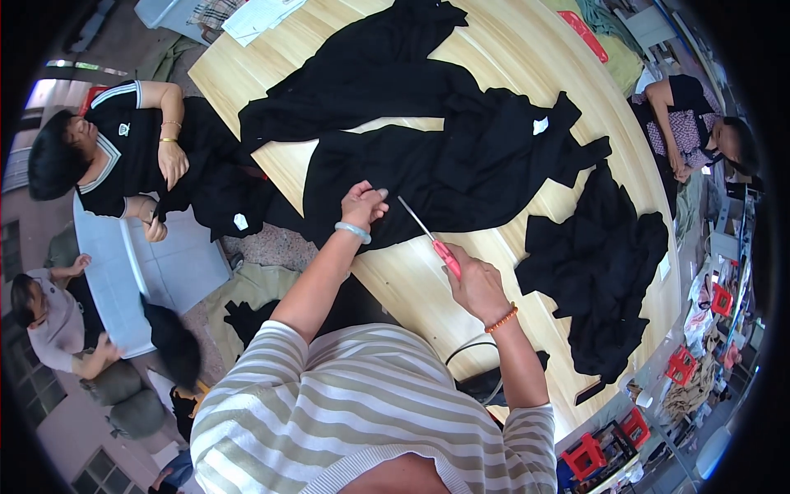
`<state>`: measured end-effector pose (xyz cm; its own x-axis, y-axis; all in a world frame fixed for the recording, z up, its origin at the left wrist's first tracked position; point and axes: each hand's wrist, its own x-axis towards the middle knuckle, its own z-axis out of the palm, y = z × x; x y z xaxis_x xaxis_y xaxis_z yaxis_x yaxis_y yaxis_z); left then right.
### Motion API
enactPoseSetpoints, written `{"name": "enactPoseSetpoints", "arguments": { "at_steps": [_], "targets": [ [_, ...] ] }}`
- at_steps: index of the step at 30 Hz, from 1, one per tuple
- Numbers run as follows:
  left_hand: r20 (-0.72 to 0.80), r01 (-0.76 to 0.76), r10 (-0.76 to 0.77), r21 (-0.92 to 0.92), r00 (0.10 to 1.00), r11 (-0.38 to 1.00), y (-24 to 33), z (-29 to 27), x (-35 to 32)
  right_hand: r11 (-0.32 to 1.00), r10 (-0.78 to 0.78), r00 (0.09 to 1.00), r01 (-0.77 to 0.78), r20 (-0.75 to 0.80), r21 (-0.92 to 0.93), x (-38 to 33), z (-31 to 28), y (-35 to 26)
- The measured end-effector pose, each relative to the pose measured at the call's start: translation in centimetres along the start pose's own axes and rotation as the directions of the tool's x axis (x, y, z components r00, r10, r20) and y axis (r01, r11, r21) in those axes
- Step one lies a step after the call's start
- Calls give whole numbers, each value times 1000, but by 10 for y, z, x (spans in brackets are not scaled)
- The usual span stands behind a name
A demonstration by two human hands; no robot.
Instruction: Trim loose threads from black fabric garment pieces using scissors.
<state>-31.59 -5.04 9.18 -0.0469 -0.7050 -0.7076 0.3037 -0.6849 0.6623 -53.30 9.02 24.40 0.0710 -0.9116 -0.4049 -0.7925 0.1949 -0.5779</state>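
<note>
My left hand (362,207), a pale bangle at its wrist, is closed in a pinch above a black garment (378,165) spread on the wooden table. Whatever is between its fingertips is too small to make out. Gripped in my right hand (479,286) is a pair of scissors (422,222) with pink-red handles. Their slim blades look closed and point up and left, toward my left fingertips, over the same black cloth. A small white label (540,126) shows on the fabric at the right.
A crumpled black garment (597,272) lies on the table's right side, a dark flat object (589,392) near its edge. At the left, a person (107,156) handles black cloth; another person (62,317) sits behind. A third person (691,123) is at the far right, near red stools (681,365).
</note>
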Motion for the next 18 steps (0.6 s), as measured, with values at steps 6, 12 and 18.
{"name": "enactPoseSetpoints", "arguments": {
  "at_steps": [6,12,18],
  "targets": [
    [82,148,-125,-417,989,897,17,-1,22,1000,0,1000,0,6,15,10,0,-7],
    [153,66,-6,-388,988,919,-5,-11,19,998,38,998,-35,49,-60,20,-5,-20],
    [85,4,27,-343,996,939,-7,-10,9,995,89,994,-85,58,-58,31,-1,-19]
  ]
}}
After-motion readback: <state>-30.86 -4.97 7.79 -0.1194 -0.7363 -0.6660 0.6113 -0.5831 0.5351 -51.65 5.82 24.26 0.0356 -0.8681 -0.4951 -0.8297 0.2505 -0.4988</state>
